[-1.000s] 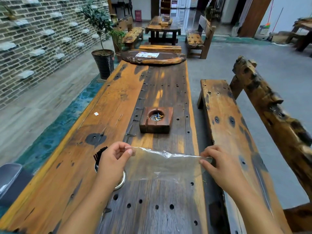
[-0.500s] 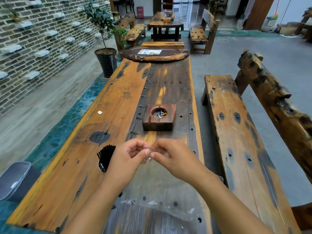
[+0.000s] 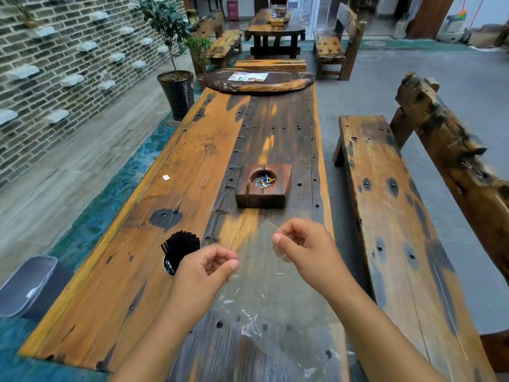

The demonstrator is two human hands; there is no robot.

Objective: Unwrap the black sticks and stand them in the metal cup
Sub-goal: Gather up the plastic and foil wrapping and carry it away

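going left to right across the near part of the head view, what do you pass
grey bin → black sticks in the metal cup → left hand → right hand (both pinching the clear wrapper) → wooden bench

Both forearms were bare and entered from the bottom edge of the frame, the left near bottom centre and the right from the lower right, converging toward the lower middle. The left grip (image 3: 205,274) sat lower and further left than the right grip (image 3: 305,249), with the two apart and not touching. In each, thumb and forefinger were pinched on the clear wrapper (image 3: 261,288), and the remaining fingers were curled inward. Neither wrist showed a marked bend.
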